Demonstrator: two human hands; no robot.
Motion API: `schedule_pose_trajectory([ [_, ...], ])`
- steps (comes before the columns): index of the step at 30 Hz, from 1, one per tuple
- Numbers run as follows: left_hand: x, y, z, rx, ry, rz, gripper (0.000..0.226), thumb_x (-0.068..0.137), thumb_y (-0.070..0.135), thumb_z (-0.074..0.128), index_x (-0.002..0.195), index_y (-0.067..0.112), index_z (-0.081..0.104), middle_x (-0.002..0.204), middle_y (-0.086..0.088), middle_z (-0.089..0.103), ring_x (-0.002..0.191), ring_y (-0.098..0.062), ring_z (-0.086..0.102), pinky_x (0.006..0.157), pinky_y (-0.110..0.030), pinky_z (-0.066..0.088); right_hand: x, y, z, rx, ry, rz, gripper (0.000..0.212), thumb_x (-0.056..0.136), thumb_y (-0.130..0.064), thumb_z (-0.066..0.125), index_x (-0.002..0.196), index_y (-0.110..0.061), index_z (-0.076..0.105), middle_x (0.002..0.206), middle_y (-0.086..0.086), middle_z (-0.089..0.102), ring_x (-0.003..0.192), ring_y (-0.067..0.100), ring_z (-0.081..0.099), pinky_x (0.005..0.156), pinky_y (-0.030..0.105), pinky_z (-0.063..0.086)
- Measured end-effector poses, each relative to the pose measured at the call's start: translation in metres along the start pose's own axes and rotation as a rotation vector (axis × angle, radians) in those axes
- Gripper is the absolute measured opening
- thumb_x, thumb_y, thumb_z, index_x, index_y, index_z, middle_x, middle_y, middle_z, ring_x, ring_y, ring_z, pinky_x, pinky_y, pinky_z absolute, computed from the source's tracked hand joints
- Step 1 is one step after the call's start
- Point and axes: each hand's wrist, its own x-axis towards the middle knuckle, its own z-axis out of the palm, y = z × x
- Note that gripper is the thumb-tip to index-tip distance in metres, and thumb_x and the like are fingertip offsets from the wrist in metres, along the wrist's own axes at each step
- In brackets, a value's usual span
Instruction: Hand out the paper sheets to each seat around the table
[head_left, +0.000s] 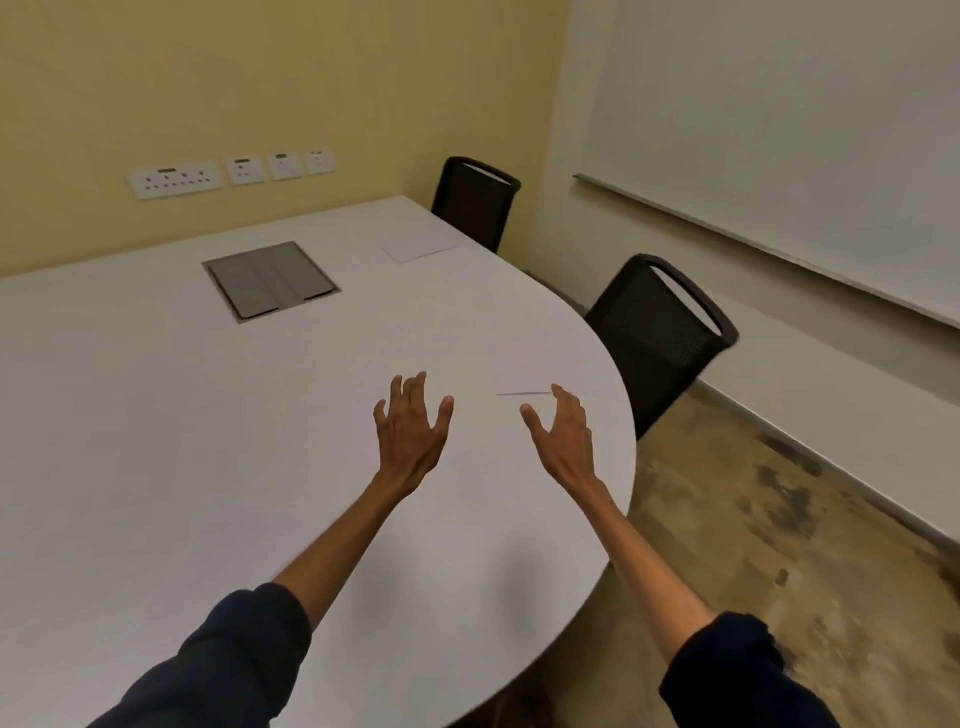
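Both hands are hovering over the table (208, 415), fingers spread, gripping nothing. The near sheet (540, 371) is lying flat just beyond the right hand (563, 436), with the left hand (410, 426) farther off. It's showing white-on-white (only an edge shadow, long axis unclear). The far sheet (421, 244) is lying by the far chair (475, 200).

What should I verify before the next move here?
1. Far sheet lies on the table at the far chair: ok.
2. Near sheet lies at the near chair: ok; it is faint and only its near edge shows clearly.
3. Left hand open, holding nothing: ok.
4. Right hand open, holding nothing: ok.
5. Spare sheets for other seats: cannot tell, none in view.
6. Other seats served: cannot tell, out of view.
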Motion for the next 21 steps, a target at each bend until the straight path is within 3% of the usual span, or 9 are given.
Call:
schedule_pose_trajectory([
  [5, 0.031, -0.028, 0.002, -0.094, 0.056, -0.190, 0.057, 0.097, 0.037, 0.051, 0.144, 0.010, 0.035, 0.144, -0.014, 0.047, 0.128, -0.033, 0.049, 0.109, -0.042, 0.038, 0.062, -0.010, 0.035, 0.027, -0.151, -0.053, 0.071, 0.096, -0.055, 0.048, 0.152, -0.016, 0.029, 0.157, 0.006, 0.032, 0.146, 0.024, 0.028, 0.117, 0.047, 0.024],
  [13, 0.057, -0.076, 0.001, -0.020, 0.159, -0.437, 0.052, 0.096, 0.024, 0.054, 0.140, 0.010, 0.031, 0.136, -0.020, 0.055, 0.111, -0.040, 0.062, 0.098, -0.044, 0.048, 0.148, -0.008, 0.102, -0.003, -0.403, -0.132, 0.071, 0.096, -0.054, 0.050, 0.151, -0.014, 0.030, 0.155, 0.007, 0.034, 0.145, 0.025, 0.029, 0.117, 0.048, 0.028],
  [21, 0.070, -0.093, 0.025, 0.054, 0.147, -0.581, 0.041, 0.095, 0.018, 0.053, 0.134, 0.010, 0.040, 0.091, -0.012, 0.068, 0.084, -0.026, 0.066, 0.079, -0.035, 0.052, 0.197, -0.005, 0.166, -0.075, -0.652, -0.266, 0.068, 0.095, -0.050, 0.054, 0.149, -0.015, 0.034, 0.154, 0.007, 0.035, 0.143, 0.025, 0.032, 0.112, 0.045, 0.029],
])
